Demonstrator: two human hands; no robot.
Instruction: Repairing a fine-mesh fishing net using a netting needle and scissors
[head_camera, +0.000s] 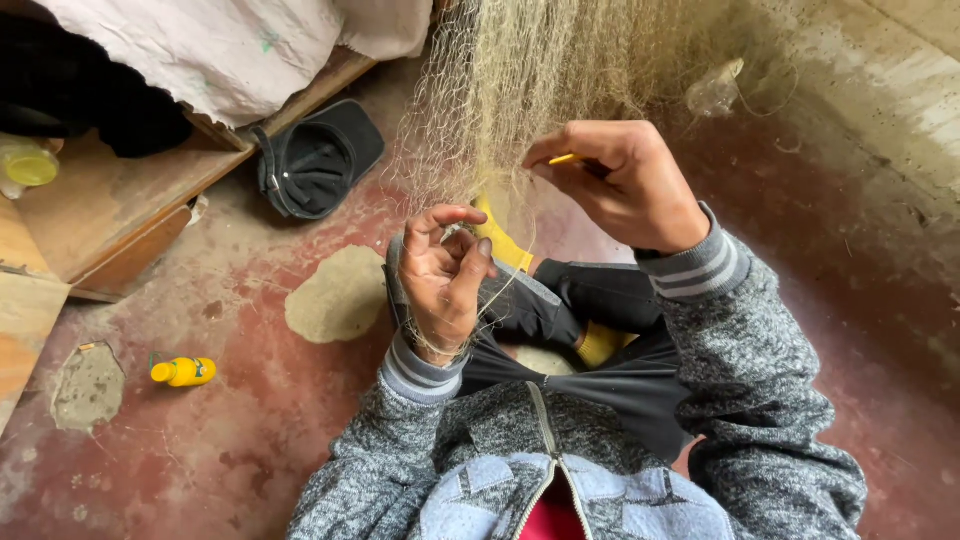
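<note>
A pale, fine-meshed fishing net (520, 80) hangs down from the top of the view to my hands. My left hand (445, 275) is curled palm-up below it, with fingers hooked into net strands. My right hand (625, 185) is raised to the right and pinches a thin yellow netting needle (563, 159) against the mesh. I sit on the floor in a grey knitted jacket and dark trousers. A yellow sock (503, 240) shows between my hands.
A black cap (315, 160) lies on the worn red floor at upper left, beside a low wooden platform (110, 215) with white cloth. A small yellow bottle (183, 371) lies on the floor at left. A clear plastic piece (715, 92) sits at upper right.
</note>
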